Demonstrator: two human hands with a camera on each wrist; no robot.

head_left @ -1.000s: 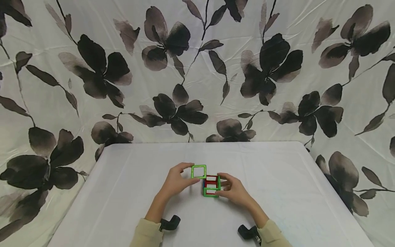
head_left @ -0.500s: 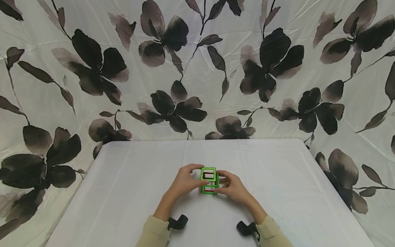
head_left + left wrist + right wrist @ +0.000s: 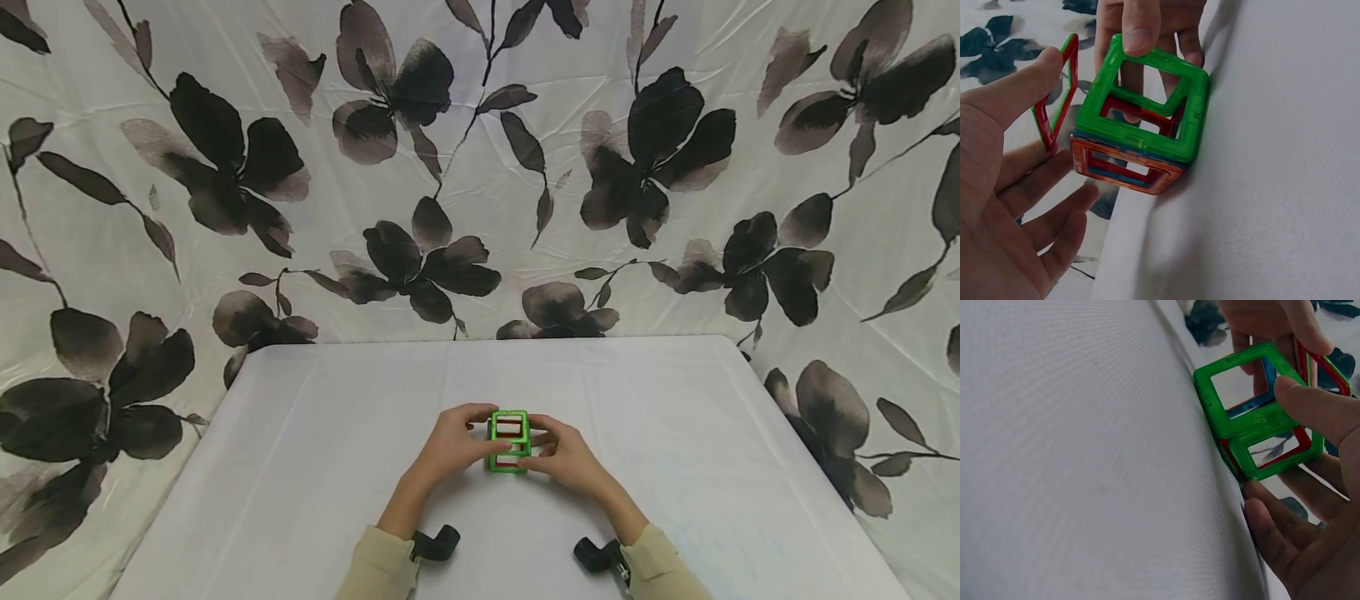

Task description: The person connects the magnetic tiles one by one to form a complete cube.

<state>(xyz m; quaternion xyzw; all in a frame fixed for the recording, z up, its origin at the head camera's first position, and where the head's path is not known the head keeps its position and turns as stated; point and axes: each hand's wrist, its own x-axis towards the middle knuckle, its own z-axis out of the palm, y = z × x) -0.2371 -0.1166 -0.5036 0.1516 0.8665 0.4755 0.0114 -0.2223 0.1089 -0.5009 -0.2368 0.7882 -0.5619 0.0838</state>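
Cube point(image 3: 509, 442) of green, red and blue magnetic frames sits on the white table point(image 3: 675, 433), near its middle, with the left hand point(image 3: 450, 446) and the right hand point(image 3: 566, 457) closed in on it from either side, fingers pinching its edges. Its walls look joined and a green square point(image 3: 1144, 103) lies across one face, so I judge the build nearly finished. What remains seems only seating and letting go; whether every face is closed I cannot tell.
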